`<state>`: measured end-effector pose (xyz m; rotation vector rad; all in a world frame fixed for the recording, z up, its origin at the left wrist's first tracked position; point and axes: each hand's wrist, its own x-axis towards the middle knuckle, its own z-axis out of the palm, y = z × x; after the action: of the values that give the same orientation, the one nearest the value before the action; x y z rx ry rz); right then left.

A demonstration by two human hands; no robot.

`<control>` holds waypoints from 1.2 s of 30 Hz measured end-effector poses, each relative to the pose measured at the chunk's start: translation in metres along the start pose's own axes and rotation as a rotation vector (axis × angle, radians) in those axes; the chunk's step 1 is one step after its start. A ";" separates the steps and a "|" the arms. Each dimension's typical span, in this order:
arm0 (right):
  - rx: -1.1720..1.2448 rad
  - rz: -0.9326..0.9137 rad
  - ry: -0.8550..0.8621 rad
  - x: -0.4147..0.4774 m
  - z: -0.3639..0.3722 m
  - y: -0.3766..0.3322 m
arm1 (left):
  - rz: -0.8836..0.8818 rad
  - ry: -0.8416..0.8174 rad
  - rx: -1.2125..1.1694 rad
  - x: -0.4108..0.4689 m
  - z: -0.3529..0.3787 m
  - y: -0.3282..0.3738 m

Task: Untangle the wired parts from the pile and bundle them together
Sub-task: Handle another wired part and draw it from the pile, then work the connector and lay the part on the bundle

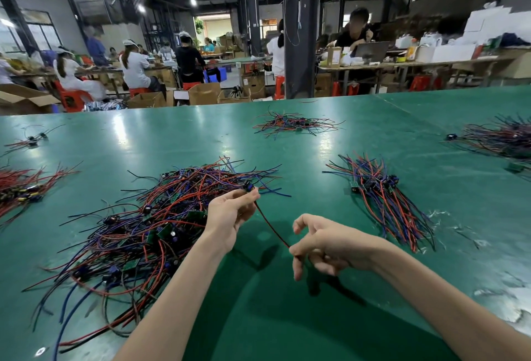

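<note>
Everything sits on one table [316, 154]. Big tangled pile [143, 234] is near left. Left hand [228, 217] is over the pile's right edge, and right hand [324, 245] is to its right, nearer the camera. One wire [271, 227] runs between them, pinched at both ends. Laid-out bundle [385, 205] lies right of the hands, well apart from the pile. Middle heap [293, 125] lies behind both, mid-table. Right heap [500, 139] is at the far right edge, left heap [20, 188] at the left edge, with a stray part [33, 139] behind it. Pillar [300, 44] and workbenches [402, 63] stand behind the table.
</note>
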<state>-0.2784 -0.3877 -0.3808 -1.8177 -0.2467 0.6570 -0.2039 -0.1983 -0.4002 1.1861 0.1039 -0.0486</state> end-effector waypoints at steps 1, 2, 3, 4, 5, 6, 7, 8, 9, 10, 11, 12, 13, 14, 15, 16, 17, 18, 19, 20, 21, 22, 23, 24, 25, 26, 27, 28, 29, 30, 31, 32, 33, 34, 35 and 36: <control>-0.030 0.015 -0.037 -0.001 -0.003 -0.002 | -0.012 -0.018 0.005 -0.001 0.001 -0.002; -0.065 0.034 -0.061 -0.002 -0.006 -0.004 | -0.025 -0.042 0.016 -0.002 0.003 -0.004; -0.105 0.053 -0.066 -0.003 -0.008 -0.006 | -0.040 -0.070 0.029 -0.004 0.006 -0.007; -0.145 0.066 -0.054 -0.004 -0.010 -0.007 | -0.053 -0.098 0.044 -0.006 0.009 -0.010; -0.180 0.069 -0.034 -0.005 -0.012 -0.008 | -0.060 -0.124 0.060 -0.008 0.012 -0.014; -0.202 0.062 -0.014 -0.005 -0.013 -0.008 | -0.060 -0.148 0.074 -0.011 0.014 -0.017; -0.211 0.047 0.005 -0.004 -0.014 -0.007 | -0.054 -0.168 0.085 -0.013 0.017 -0.020; -0.205 0.026 0.031 -0.004 -0.015 -0.006 | -0.045 -0.184 0.095 -0.016 0.019 -0.023; -0.182 0.004 0.070 -0.002 -0.014 -0.004 | -0.031 -0.198 0.107 -0.017 0.020 -0.025; -0.147 -0.016 0.124 0.001 -0.013 -0.001 | -0.013 -0.211 0.122 -0.019 0.021 -0.027; -0.109 -0.037 0.183 0.005 -0.010 0.002 | 0.010 -0.226 0.139 -0.020 0.022 -0.029; -0.079 -0.061 0.234 0.009 -0.007 0.005 | 0.037 -0.239 0.160 -0.021 0.023 -0.030; -0.059 -0.089 0.267 0.013 -0.004 0.007 | 0.063 -0.249 0.185 -0.022 0.023 -0.031; -0.047 -0.118 0.284 0.016 0.000 0.009 | 0.086 -0.254 0.209 -0.022 0.023 -0.032; -0.034 -0.142 0.295 0.019 0.003 0.010 | 0.102 -0.259 0.227 -0.022 0.024 -0.033; -0.021 -0.152 0.310 0.022 0.004 0.011 | 0.118 -0.261 0.243 -0.023 0.024 -0.033; -0.007 -0.150 0.329 0.023 0.005 0.011 | 0.133 -0.262 0.258 -0.024 0.025 -0.034; 0.010 -0.143 0.350 0.023 0.005 0.011 | 0.147 -0.261 0.269 -0.025 0.025 -0.035; 0.034 -0.136 0.370 0.023 0.004 0.011 | 0.155 -0.256 0.271 -0.026 0.025 -0.035; 0.063 -0.134 0.389 0.023 0.002 0.010 | 0.156 -0.243 0.265 -0.026 0.025 -0.036; 0.093 -0.137 0.413 0.023 -0.001 0.009 | 0.154 -0.227 0.259 -0.026 0.026 -0.036; 0.117 -0.142 0.448 0.022 -0.006 0.006 | 0.154 -0.214 0.259 -0.026 0.026 -0.035; 0.133 -0.148 0.494 0.022 -0.013 0.003 | 0.156 -0.208 0.263 -0.026 0.026 -0.035; 0.142 -0.154 0.550 0.021 -0.022 -0.001 | 0.158 -0.209 0.271 -0.027 0.027 -0.035; 0.151 -0.160 0.608 0.019 -0.032 -0.005 | 0.160 -0.215 0.282 -0.027 0.027 -0.035; 0.161 -0.167 0.664 0.017 -0.045 -0.008 | 0.162 -0.222 0.295 -0.028 0.027 -0.034; 0.177 -0.171 0.717 0.015 -0.058 -0.010 | 0.165 -0.230 0.308 -0.028 0.027 -0.034; 0.197 -0.169 0.767 0.013 -0.072 -0.010 | 0.169 -0.237 0.322 -0.028 0.026 -0.034; 0.217 -0.154 0.816 0.011 -0.085 -0.010 | 0.172 -0.242 0.336 -0.028 0.025 -0.034; 0.223 -0.124 0.864 0.008 -0.098 -0.007 | 0.175 -0.245 0.350 -0.028 0.025 -0.033; 0.209 -0.078 0.911 0.006 -0.110 -0.003 | 0.176 -0.248 0.360 -0.028 0.025 -0.033; 0.173 -0.016 0.952 0.003 -0.121 0.002 | 0.176 -0.247 0.370 -0.029 0.024 -0.033; 0.117 0.059 0.982 0.001 -0.130 0.009 | 0.177 -0.245 0.381 -0.029 0.025 -0.033; 0.038 0.138 1.002 -0.002 -0.137 0.016 | 0.179 -0.243 0.396 -0.030 0.025 -0.033; -0.059 0.213 1.016 -0.004 -0.142 0.022 | 0.182 -0.240 0.412 -0.030 0.025 -0.033; -0.160 0.273 1.025 -0.006 -0.145 0.027 | 0.185 -0.237 0.424 -0.030 0.025 -0.032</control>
<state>-0.2083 -0.5172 -0.3733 -2.1274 0.6545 -0.1794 -0.2357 -0.2346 -0.4174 1.5988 -0.2359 -0.0494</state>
